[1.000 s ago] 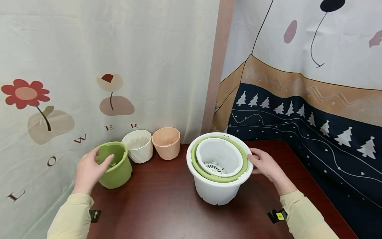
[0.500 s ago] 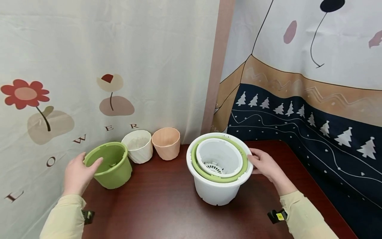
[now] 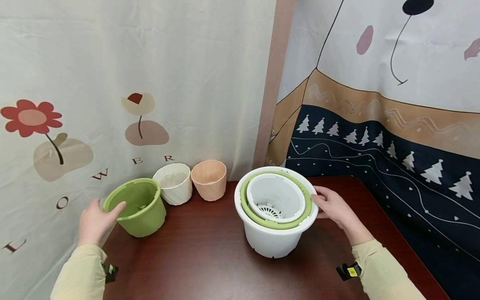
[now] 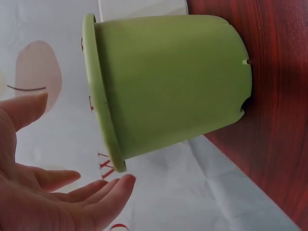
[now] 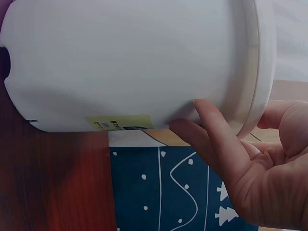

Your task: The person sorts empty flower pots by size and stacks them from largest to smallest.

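Note:
My left hand [image 3: 95, 223] hovers just left of a green flower pot [image 3: 144, 223], thumb and fingers spread. In the left wrist view its fingertips stand a little apart from the rim of that green pot [image 4: 168, 86]. On the right, my right hand [image 3: 335, 208] pinches the rim of a large white flower pot [image 3: 271, 243]. The right wrist view has the thumb over the rim and fingers against the outer wall of the white pot [image 5: 134, 57]. Nested inside it are a light green pot [image 3: 277, 226] and a smaller white pot [image 3: 275, 187] with a slotted bottom.
A small cream pot [image 3: 176, 193] and a peach pot [image 3: 210, 191] stand side by side at the back, near the green pot. All rest on a dark red wooden table [image 3: 210, 258]. Printed curtains [image 3: 206, 83] hang behind and at both sides.
The left hand has let go of the green pot's rim and drawn back to the left. The right hand and the nested pots have stayed in place.

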The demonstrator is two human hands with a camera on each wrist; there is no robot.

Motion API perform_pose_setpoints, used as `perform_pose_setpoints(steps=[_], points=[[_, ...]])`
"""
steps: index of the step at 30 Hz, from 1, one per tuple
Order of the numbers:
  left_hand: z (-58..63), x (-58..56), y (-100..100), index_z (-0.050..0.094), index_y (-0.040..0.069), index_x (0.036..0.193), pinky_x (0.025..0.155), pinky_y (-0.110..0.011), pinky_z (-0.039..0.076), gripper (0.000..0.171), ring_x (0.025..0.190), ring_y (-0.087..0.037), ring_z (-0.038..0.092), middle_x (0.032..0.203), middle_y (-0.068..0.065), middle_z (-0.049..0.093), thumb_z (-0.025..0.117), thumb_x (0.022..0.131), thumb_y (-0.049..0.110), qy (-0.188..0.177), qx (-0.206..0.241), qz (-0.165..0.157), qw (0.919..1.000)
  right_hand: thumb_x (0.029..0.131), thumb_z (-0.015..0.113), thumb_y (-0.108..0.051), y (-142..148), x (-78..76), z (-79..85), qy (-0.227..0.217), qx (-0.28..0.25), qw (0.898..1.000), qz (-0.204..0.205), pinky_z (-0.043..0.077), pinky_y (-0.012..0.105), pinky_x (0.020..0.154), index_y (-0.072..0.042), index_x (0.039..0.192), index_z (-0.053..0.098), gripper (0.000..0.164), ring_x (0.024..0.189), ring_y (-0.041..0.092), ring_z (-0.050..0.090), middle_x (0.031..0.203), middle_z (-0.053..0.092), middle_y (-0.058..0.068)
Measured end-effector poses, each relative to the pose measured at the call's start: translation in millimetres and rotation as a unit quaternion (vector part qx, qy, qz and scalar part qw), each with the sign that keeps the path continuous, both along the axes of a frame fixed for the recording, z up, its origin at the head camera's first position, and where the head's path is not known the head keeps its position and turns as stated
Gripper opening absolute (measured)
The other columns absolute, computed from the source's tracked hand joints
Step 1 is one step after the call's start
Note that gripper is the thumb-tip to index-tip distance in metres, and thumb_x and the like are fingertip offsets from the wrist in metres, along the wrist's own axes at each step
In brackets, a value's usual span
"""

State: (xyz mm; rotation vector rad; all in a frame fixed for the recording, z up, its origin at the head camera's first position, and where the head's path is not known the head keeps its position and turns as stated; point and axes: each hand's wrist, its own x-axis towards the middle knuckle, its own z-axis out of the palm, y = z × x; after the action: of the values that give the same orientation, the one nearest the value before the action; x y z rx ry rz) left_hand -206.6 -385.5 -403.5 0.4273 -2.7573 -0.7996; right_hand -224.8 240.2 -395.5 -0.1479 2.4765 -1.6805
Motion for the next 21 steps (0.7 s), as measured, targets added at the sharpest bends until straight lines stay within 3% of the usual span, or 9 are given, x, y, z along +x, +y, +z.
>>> perform_pose_setpoints(steps=[10, 13, 15, 17, 19, 21], points=[[-3.2, -5.2, -10.1, 0.013, -0.025, 0.142, 0.106, -0.066, 0.029, 0.098, 0.128, -0.063, 0.028, 0.141, -0.049, 0.024, 0.048, 0.097, 0.054, -0.057, 0.067, 0.018, 0.9959, 0.105, 0.049, -0.015, 0.1, -0.8, -0.5, -0.001, 0.001, 1.000, -0.001, 0.060, 0.040, 0.075, 0.009, 0.148, 0.032, 0.052, 0.089, 0.025, 0.069, 0.124, 0.058, 0.031], [-2.5, -6.4, -11.8, 0.011, -0.025, 0.143, 0.106, -0.065, 0.030, 0.099, 0.123, -0.059, 0.040, 0.140, -0.050, 0.025, 0.046, 0.097, 0.055, -0.070, 0.073, 0.018, 0.9947, 0.104, 0.049, -0.015, 0.1, -0.7, -0.2, 0.001, 0.001, 1.000, -0.001, 0.060, 0.040, 0.075, 0.009, 0.148, 0.032, 0.052, 0.089, 0.025, 0.069, 0.124, 0.058, 0.031], [-2.2, -7.0, -12.6, 0.010, -0.026, 0.142, 0.105, -0.063, 0.032, 0.098, 0.105, -0.050, 0.060, 0.137, -0.051, 0.028, 0.045, 0.098, 0.054, -0.076, 0.074, 0.016, 0.9942, 0.104, 0.049, -0.015, 0.2, -0.6, -0.2, 0.002, 0.001, 1.000, -0.001, 0.060, 0.040, 0.075, 0.009, 0.147, 0.032, 0.052, 0.089, 0.025, 0.069, 0.123, 0.059, 0.031], [-1.9, -7.3, -13.3, 0.007, -0.026, 0.143, 0.103, -0.058, 0.038, 0.098, 0.080, -0.037, 0.071, 0.135, -0.052, 0.028, 0.045, 0.099, 0.053, -0.083, 0.087, 0.015, 0.9926, 0.104, 0.049, -0.015, 0.3, -0.7, -0.3, 0.001, 0.000, 1.000, -0.002, 0.060, 0.041, 0.075, 0.009, 0.147, 0.032, 0.052, 0.089, 0.025, 0.069, 0.123, 0.059, 0.031], [-2.4, -7.3, -13.9, 0.003, -0.025, 0.143, 0.094, -0.049, 0.050, 0.097, 0.061, -0.026, 0.071, 0.136, -0.053, 0.026, 0.045, 0.099, 0.051, -0.086, 0.111, 0.014, 0.9900, 0.104, 0.049, -0.015, 0.3, -0.8, -0.6, 0.001, 0.001, 1.000, -0.002, 0.060, 0.040, 0.075, 0.009, 0.147, 0.033, 0.052, 0.089, 0.025, 0.069, 0.123, 0.059, 0.031], [-3.3, -7.3, -14.4, 0.000, -0.024, 0.144, 0.078, -0.040, 0.058, 0.096, 0.058, -0.022, 0.070, 0.138, -0.053, 0.021, 0.046, 0.100, 0.048, -0.086, 0.149, 0.015, 0.9849, 0.104, 0.049, -0.016, 0.3, -1.0, -0.8, 0.001, 0.001, 1.000, -0.003, 0.060, 0.040, 0.074, 0.009, 0.147, 0.033, 0.052, 0.088, 0.025, 0.069, 0.123, 0.059, 0.031]])
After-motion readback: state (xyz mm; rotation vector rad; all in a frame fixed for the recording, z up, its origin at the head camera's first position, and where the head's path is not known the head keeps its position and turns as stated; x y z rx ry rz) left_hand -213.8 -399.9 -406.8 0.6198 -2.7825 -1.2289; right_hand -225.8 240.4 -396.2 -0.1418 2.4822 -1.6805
